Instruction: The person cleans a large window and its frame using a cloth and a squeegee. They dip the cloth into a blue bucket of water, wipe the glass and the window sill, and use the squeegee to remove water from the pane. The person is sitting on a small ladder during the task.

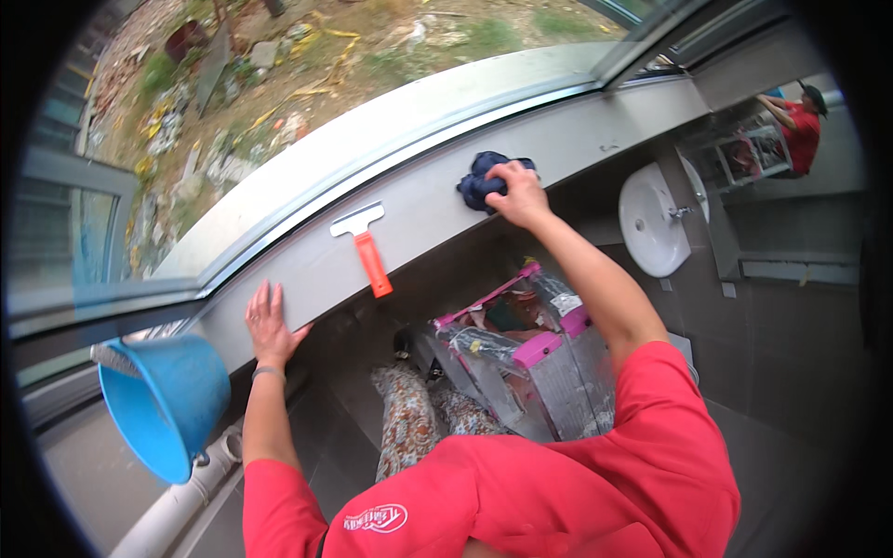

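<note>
My right hand grips a crumpled dark blue cloth against the grey window sill. Flat on the sill at the left, near its inner edge, rests my left hand, fingers spread and holding nothing. Between the two hands lies a scraper with an orange handle and a wide pale metal head; its handle end reaches the sill's inner edge. A blue plastic bucket stands tilted in view left of my left hand, with a greyish fuzzy thing over its rim.
An aluminium stepladder with pink plastic parts stands below the sill. A white washbasin and a mirror showing a person are at the right. The window frame runs behind the sill, with rubble outside. A white pipe lies lower left.
</note>
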{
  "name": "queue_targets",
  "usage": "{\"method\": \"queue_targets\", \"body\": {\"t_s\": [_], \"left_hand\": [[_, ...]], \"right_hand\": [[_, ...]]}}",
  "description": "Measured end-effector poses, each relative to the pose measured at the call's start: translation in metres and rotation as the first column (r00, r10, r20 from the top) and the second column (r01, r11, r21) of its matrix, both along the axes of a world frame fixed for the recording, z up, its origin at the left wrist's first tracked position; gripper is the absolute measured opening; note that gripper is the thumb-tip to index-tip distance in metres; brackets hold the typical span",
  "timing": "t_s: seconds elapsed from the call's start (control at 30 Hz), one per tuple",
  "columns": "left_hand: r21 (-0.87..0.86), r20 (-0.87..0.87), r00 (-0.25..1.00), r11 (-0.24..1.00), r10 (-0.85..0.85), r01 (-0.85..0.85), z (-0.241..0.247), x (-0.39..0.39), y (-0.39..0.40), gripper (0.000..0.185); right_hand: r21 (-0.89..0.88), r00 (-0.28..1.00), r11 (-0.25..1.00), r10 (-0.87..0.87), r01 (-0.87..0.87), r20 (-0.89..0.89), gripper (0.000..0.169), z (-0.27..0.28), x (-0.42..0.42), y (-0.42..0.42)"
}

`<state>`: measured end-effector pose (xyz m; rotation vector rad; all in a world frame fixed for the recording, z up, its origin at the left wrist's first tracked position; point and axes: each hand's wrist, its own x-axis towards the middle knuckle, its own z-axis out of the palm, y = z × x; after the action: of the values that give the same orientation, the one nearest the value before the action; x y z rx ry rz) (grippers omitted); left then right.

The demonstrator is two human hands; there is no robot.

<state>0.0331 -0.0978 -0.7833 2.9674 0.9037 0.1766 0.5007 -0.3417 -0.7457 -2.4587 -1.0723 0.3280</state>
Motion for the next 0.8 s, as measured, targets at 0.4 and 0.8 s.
{"method": "queue_targets", "body": {"t_s": [0.4,0.8], "left_hand": [[-0.508,0.558,0.689,0.847,0.462,-0.157,-0.008,-0.019,0.012,0.071],[-0.109,0.208,0.951,0.972,0.227,-0.208,0.0,0.009,0.018,0.046]], "right_hand": [[0.42,0.838,0.851,0.456,-0.314,-0.298,0.056,0.13,-0.23,0.093],[-0.196,0.962,0.949,-0.264,0.248,-0.063,0.039,0.093,-0.123,-0.211]]}}
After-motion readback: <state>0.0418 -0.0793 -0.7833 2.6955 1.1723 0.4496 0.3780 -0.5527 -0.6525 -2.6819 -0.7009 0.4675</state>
